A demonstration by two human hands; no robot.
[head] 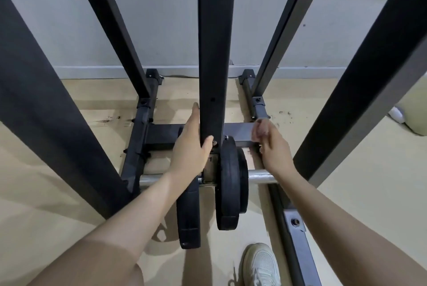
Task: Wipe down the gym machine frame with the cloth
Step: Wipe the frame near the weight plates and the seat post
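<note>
The black steel frame of the gym machine fills the view, with a central upright bar (pixel 216 54) and a low crossbar (pixel 240 132) near the floor. My left hand (pixel 193 147) holds the lower end of the central upright, thumb on its front face and fingers along its left side. My right hand (pixel 270 144) grips a small crumpled pinkish cloth (pixel 260 132) and presses it on the right part of the crossbar.
Black weight plates (pixel 230 186) sit on a chrome bar (pixel 261 177) just below my hands. Slanted frame posts (pixel 360 91) stand on both sides. My white shoe (pixel 262 265) is on the beige floor beside the base rail (pixel 298 234). A pale wall lies behind.
</note>
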